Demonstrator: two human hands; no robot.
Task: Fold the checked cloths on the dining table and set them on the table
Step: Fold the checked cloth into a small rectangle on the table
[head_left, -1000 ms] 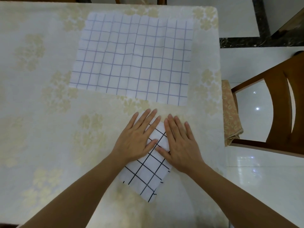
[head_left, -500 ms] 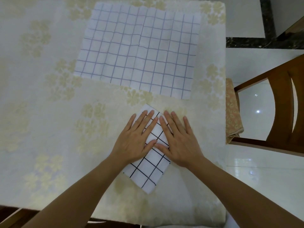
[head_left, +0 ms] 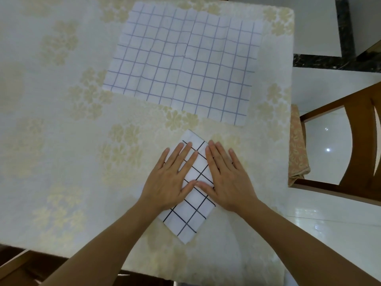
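The folded checked cloth (head_left: 186, 219), white with black grid lines, lies on the tabletop (head_left: 61, 124) near its front edge, turned so that one corner points toward the person and the opposite corner points away. Both hands lie flat on it with fingers straight and slightly spread, palms down. The left hand (head_left: 171, 178) covers the cloth's left part, its fingertips reaching toward the far corner; the right hand (head_left: 228, 178) covers the right part, with some fingers running past the cloth's edge onto the tabletop. The two thumbs meet, tip to tip, near the middle of the cloth, and a narrow strip of checked fabric shows between the hands. The near corner of the cloth sticks out bare below the wrists. Farther back on the tabletop, apart from the folded one, a second checked cloth (head_left: 185, 65) is spread out flat, larger, with finer blue-violet lines and faint creases running across it. The tabletop wears a pale covering with a yellowish flower pattern. To the right, beyond the table edge, stands a wooden chair (head_left: 354, 145) with a patterned seat cushion (head_left: 296, 149), on a glossy white tiled floor (head_left: 329, 223).
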